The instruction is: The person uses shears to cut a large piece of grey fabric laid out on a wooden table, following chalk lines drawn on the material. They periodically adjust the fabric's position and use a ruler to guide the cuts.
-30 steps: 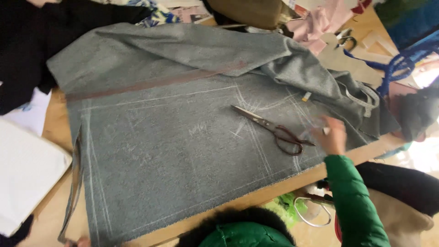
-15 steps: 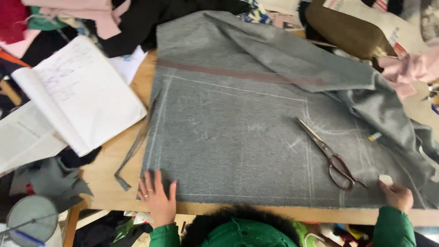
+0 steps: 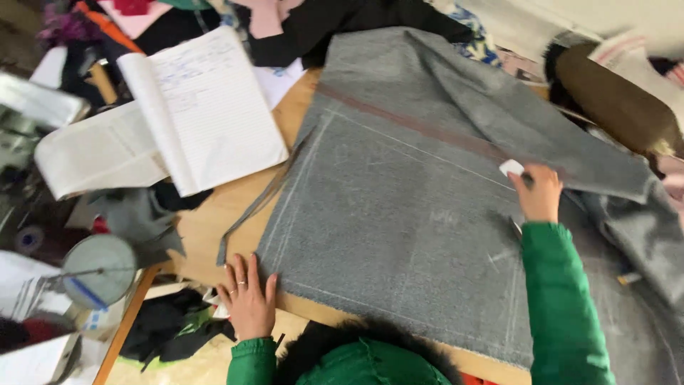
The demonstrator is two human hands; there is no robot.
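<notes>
The small white flat piece of tailor's chalk (image 3: 511, 168) is pinched in the closed fingertips of the right hand (image 3: 538, 192) on the grey woollen cloth (image 3: 399, 228), beside the chalked line, while the left hand (image 3: 247, 299) is laid flat, fingers spread, at the near left corner, well apart.

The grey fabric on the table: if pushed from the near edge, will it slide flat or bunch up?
The grey fabric probably bunches: it already folds softly at the far right, so it looks floppy. It seems thick and matte, likely gripping the wooden table. The left hand pressing its corner suggests it shifts easily.
</notes>
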